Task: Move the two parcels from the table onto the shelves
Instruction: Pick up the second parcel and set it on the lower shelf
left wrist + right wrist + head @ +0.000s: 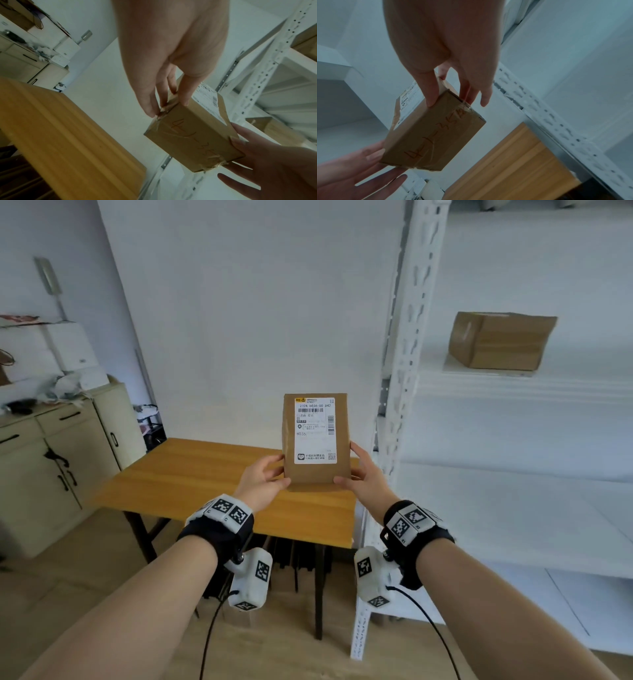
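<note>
Left grip: the left hand pinched the small parcel by its lower left edge, thumb in front, fingers behind.
Right grip: the right hand clasped the lower right edge of the same parcel.
Small parcel: upright between both grips, label facing the person, raised above the table.
Second parcel: the box sat on the shelves, up and right of the right grip.

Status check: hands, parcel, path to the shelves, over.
Left hand and right hand grip the labelled parcel above the table. Other parcel already shelved. Shelf upright stands to the right.
</note>
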{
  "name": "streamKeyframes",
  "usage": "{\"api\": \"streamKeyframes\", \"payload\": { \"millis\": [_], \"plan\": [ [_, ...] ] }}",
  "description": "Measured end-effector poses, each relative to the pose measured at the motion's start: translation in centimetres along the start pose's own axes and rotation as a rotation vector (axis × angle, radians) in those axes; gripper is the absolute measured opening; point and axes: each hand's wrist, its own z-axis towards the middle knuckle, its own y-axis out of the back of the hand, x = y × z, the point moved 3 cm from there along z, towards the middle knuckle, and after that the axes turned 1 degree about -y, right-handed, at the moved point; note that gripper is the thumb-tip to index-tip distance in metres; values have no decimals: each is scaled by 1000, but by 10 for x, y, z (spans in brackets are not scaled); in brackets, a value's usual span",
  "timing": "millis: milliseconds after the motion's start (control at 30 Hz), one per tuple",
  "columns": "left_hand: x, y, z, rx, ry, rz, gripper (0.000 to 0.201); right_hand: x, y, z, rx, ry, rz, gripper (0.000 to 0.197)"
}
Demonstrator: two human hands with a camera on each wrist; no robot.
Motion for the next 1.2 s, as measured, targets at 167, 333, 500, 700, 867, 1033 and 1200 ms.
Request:
{"api": "streamKeyframes", "payload": {
  "millis": [167, 333, 500, 700, 867, 1033, 1200],
  "plan": [
    [-9, -56, -56, 66, 21, 14, 62, -13, 54, -64, -23, -52, 2, 81],
    [-13, -117, -84, 161, 32, 45, 64, -32, 109, -113, -117, -76, -20, 79],
    [-13, -179, -96, 278, -3, 64, 63, -56, 161, -147, -196, -134, -27, 79],
    [-11, -245, -75, 381, -16, 44, 60, -84, 220, -150, -307, -220, 12, 73],
    [-2, -297, -35, 434, 34, -5, 57, -108, 265, -119, -341, -280, 24, 70],
    [6, -342, 22, 425, 108, -73, 55, -132, 302, -63, -333, -351, 41, 67],
    [25, -380, 84, 410, 189, -97, 53, -161, 329, 0, -290, -416, 52, 66]
  ]
}}
